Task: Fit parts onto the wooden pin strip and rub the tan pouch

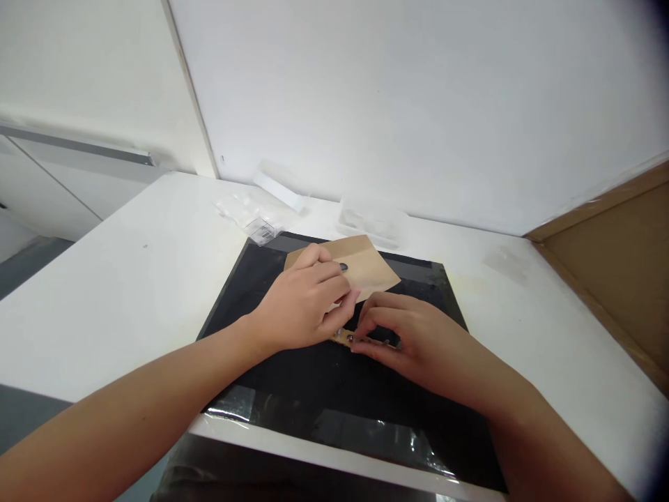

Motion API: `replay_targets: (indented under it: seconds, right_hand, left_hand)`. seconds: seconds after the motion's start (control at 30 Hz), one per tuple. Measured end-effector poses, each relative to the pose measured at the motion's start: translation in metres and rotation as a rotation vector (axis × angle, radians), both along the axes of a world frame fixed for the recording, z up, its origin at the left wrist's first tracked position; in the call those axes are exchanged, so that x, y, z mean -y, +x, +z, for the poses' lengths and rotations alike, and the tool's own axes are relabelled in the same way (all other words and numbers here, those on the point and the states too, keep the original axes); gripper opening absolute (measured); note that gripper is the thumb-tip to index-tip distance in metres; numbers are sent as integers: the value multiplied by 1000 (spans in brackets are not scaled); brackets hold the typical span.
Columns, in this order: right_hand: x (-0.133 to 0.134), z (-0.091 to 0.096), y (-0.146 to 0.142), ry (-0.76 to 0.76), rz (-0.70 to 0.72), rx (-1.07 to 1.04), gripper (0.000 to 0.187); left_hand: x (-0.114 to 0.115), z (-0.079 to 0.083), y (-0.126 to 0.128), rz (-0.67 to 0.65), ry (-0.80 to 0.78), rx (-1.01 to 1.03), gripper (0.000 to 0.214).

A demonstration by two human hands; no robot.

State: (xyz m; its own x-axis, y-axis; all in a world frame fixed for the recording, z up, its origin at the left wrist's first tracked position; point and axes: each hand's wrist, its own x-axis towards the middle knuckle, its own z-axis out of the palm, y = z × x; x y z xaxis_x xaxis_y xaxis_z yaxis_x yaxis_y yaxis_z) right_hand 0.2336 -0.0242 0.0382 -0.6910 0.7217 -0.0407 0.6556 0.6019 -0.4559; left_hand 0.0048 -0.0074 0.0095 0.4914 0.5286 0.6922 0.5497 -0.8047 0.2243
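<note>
A brown paper envelope (366, 265) lies on a black mat (293, 390) in the middle of the white table. My left hand (306, 303) rests on top of the envelope with its fingers curled and pressing it down. My right hand (412, 335) sits just to the right, its fingertips pinched at the envelope's near edge, where a small shiny fastener (349, 338) shows. Most of the near half of the envelope is hidden under both hands.
The black mat is taped down with clear tape along its near edge. Clear plastic packets (251, 213) and a clear plastic box (371, 222) lie at the back of the white table (130, 279) by the wall. A brown board (617, 272) stands at the right.
</note>
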Motion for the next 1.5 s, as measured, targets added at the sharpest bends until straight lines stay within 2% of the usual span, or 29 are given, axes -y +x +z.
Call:
replay_targets:
  seconds: [0.37,1.07,1.23,1.37,1.5]
  right_hand:
    - [1,-3,-1,36,50,-30,11]
    - [-2,7,-2,90,108,25,4]
    - [-3,9,2,101,99,23,11]
    - [-8,9,7,168,83,-44,10]
    - [-15,7,15,337,-58,-147,16]
  left_hand:
    - [-1,-2,0,-1,-20,-9,28]
    - [-1,-3,-1,0,-44,-10,27]
    - [0,-4,-1,5,-44,-20,27]
    - [0,-2,-2,3,-50,-22,27]
    - [-1,1,-3,29,-69,-27,28]
